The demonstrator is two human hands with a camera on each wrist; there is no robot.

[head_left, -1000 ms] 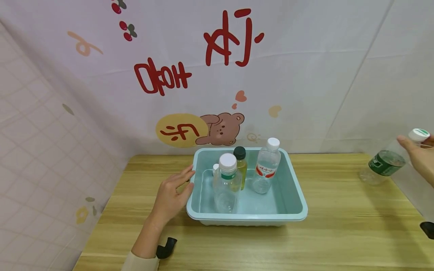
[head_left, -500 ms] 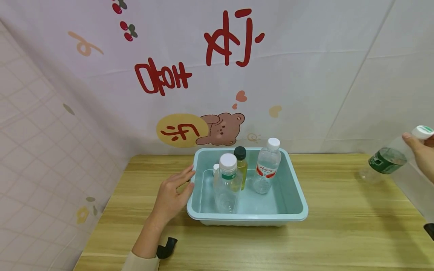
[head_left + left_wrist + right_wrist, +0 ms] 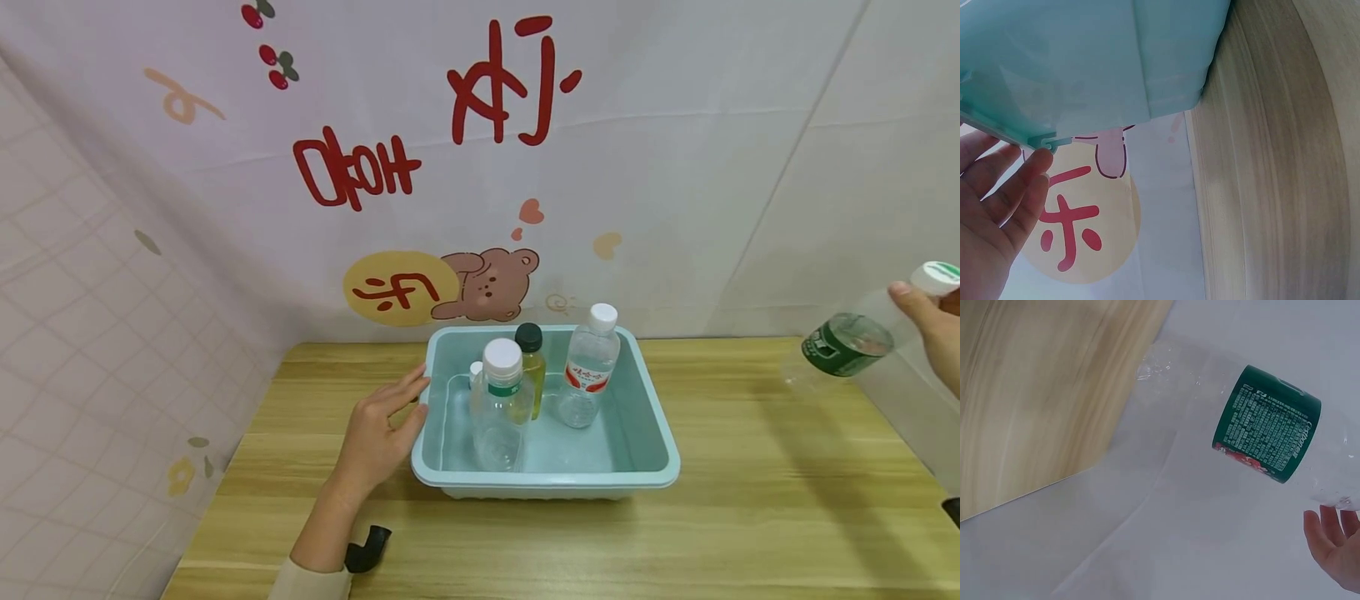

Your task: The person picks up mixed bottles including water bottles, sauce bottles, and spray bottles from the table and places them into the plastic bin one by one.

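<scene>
At the far right of the head view my right hand (image 3: 933,329) grips a clear plastic bottle (image 3: 847,344) near its white cap. The bottle tilts, its base pointing down and to the left; its green label (image 3: 1266,424) faces the right wrist camera. My left hand (image 3: 381,433) touches the left rim of a light blue plastic tub (image 3: 547,481), fingers fairly straight. In the left wrist view the fingertips (image 3: 1039,161) meet the tub's rim from outside. Inside the tub stand a large clear bottle (image 3: 501,429), a dark-capped bottle of yellow liquid (image 3: 536,371) and a red-labelled bottle (image 3: 587,379).
A small white cap (image 3: 476,369) shows behind the large bottle in the tub. The tub stands on a wooden table (image 3: 750,517). A printed cloth (image 3: 675,167) hangs behind it, and a pale gridded cloth (image 3: 82,333) borders the left.
The right hand has raised the green-labelled bottle slightly, and its base has swung a little up and to the left. The left hand stays at the tub's rim.
</scene>
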